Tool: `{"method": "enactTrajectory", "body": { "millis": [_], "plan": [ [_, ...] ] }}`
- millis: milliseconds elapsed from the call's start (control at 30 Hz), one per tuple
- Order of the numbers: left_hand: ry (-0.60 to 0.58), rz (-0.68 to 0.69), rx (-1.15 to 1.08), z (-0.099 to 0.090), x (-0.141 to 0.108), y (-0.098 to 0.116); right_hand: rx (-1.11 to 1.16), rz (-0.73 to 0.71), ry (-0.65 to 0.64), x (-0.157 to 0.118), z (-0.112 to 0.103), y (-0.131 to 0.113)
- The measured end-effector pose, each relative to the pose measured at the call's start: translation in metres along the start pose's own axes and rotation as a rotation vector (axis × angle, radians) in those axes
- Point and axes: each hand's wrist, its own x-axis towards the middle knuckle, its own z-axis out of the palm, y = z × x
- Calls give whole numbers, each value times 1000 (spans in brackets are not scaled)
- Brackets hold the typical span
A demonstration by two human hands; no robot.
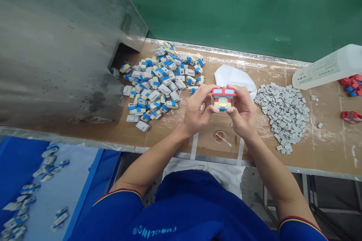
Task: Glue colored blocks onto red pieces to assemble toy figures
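Note:
Between my left hand (199, 107) and my right hand (241, 111) is a red toy robot torso (223, 98) with two pale blue windows, a grey grille and a yellow, grey and blue lower part. Both hands are closed on it, fingers at the top corners and thumbs at the bottom corners. It is held above the cardboard-covered table (158, 135). A white cloth or paper sheet (234, 75) lies just beyond the hands. Nearer my body stands a small round dish (219, 135) of amber liquid, with a cotton swab (225, 140) resting across it.
Left is a pile of grey, blue and yellow toy parts (158, 83) beside a metal box (70, 45). Right are small grey pieces (285, 113), a tilted white bottle (328, 66) and red toy parts (350, 116). A blue tray (85, 188) with more parts sits lower left.

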Motion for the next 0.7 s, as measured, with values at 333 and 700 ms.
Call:
{"method": "enactTrajectory", "body": {
  "millis": [333,700],
  "plan": [
    [-2,-51,2,0,-2,0,-21,-17,-11,-2,1,0],
    [10,-10,-22,-1,0,3,-15,20,9,-2,1,-2]
  ]
}}
